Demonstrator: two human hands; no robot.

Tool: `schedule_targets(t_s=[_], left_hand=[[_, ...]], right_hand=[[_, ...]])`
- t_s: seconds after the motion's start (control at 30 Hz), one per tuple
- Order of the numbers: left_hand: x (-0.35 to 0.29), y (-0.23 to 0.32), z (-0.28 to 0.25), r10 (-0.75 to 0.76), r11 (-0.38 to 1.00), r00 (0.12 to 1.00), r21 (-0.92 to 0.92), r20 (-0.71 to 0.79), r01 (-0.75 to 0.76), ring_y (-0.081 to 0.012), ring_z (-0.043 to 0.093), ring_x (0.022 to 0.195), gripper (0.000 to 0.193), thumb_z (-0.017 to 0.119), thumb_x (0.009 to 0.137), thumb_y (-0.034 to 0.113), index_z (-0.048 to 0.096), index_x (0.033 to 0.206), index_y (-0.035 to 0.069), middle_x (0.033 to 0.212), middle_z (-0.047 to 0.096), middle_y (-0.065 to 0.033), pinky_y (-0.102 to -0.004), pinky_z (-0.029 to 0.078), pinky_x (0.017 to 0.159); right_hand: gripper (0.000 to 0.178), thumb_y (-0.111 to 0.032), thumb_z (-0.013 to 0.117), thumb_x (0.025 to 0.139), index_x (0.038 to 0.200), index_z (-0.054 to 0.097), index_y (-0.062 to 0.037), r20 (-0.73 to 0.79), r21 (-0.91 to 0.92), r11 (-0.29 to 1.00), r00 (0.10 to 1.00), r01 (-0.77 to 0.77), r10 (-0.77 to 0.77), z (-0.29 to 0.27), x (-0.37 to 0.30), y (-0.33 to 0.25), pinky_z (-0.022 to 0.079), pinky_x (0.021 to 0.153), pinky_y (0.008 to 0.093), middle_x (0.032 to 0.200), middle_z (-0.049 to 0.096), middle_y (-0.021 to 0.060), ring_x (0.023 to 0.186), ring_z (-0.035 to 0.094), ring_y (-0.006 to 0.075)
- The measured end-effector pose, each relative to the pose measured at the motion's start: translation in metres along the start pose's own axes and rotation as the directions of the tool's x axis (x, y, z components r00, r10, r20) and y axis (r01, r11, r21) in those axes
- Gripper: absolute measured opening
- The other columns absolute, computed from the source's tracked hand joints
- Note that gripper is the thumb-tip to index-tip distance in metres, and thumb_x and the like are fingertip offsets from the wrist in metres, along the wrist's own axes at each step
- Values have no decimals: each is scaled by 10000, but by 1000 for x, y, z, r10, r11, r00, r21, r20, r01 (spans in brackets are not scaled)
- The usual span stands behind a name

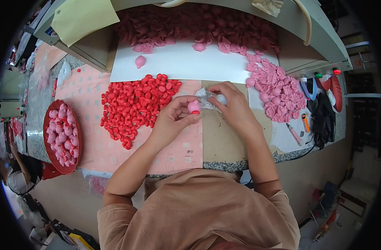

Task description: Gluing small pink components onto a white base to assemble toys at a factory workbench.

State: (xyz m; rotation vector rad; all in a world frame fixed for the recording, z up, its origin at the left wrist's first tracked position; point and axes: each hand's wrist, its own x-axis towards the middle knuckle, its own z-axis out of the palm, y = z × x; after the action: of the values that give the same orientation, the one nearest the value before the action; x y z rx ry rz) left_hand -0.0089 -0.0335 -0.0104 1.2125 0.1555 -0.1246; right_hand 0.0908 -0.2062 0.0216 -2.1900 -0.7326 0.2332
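Between the thumb and fingers of my left hand (pixel 170 121) is a small rounded pink piece (pixel 194 105) with a red piece (pixel 195 112) at its lower end. My right hand (pixel 237 107) is closed around a small pale object with a whitish round end (pixel 221 99); its kind is unclear. Crumpled whitish material (pixel 204 96) lies between the hands, partly covered by my right fingers. Left of my left hand spreads a heap of small glossy red pieces (pixel 140 102). Thin-edged pink pieces (pixel 278 89) are piled to the right of my right hand.
A red bowl (pixel 77 139) of pink-and-red pieces stands at the left. Ahead, a box-like housing (pixel 330 54) with coloured buttons covers more pink pieces on a white sheet (pixel 169 62). A pink-handled tool (pixel 294 134), an orange lighter (pixel 305 123) and black gloves (pixel 324 118) lie right.
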Motion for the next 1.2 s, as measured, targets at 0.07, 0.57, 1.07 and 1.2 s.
schedule_targets(t_s=[0.07, 0.57, 1.07, 1.2], left_hand=[[-1, -1, -1, 5, 1000, 1000, -10, -1, -5, -90, 580, 860, 420, 646, 822, 12, 472, 1204, 21, 972, 580, -39, -227, 483, 768], [0, 1, -1, -13, 1000, 1000, -20, -12, 13, -101, 597, 843, 399, 654, 819, 22, 481, 1178, 16, 951, 585, -53, -234, 503, 744], [0, 1, 0, -7, 1000, 1000, 30, -18, 8, -91, 593, 835, 427, 655, 811, 10, 496, 1208, 9, 982, 591, -42, -227, 503, 744], [0, 0, 1, 0, 1000, 1000, 29, -29, 1, -92, 599, 841, 427, 661, 805, 7, 502, 1202, 8, 962, 599, -46, -226, 503, 749]], right_hand=[[181, -66, 653, 792, 963, 623, -15, -18, 20, 1000, 1000, 7, -7, 1, 0, 0, 467, 720, 308, 907, 587, 113, 823, 587, 232], [198, -90, 597, 858, 1030, 605, 7, 199, 700, 659, 962, -274, 189, -11, -5, -7, 439, 634, 228, 766, 591, 43, 657, 545, 99], [169, -100, 646, 840, 972, 601, -5, 295, 684, 634, 931, -361, 213, 2, -10, 5, 440, 640, 219, 850, 612, 38, 703, 536, 82], [162, -100, 648, 840, 959, 595, -3, 323, 663, 637, 918, -393, 230, 6, -10, -1, 435, 649, 209, 869, 609, 25, 711, 526, 70]])
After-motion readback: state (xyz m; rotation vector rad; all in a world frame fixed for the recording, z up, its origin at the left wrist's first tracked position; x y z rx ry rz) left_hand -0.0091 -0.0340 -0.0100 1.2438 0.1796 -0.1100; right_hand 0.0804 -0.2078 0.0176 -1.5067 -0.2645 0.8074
